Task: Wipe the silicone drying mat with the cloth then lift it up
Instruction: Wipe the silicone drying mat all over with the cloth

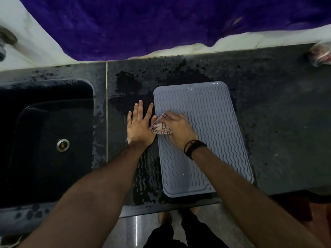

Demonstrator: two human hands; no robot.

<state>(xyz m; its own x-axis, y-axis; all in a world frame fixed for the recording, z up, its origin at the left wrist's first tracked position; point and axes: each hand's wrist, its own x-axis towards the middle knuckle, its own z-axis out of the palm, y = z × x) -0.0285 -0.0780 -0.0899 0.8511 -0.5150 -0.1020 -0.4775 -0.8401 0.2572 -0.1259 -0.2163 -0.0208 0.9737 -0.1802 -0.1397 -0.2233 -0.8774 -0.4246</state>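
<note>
Sink left of mat

Around our right hand, the silicone drying mat lies bare ahead of the fingers and back toward the wrist. Our left hand lies flat on the wet counter just beside it, hemming the cloth on that side. Left of the left hand the sink drops away; right of the mat, open counter.
</note>
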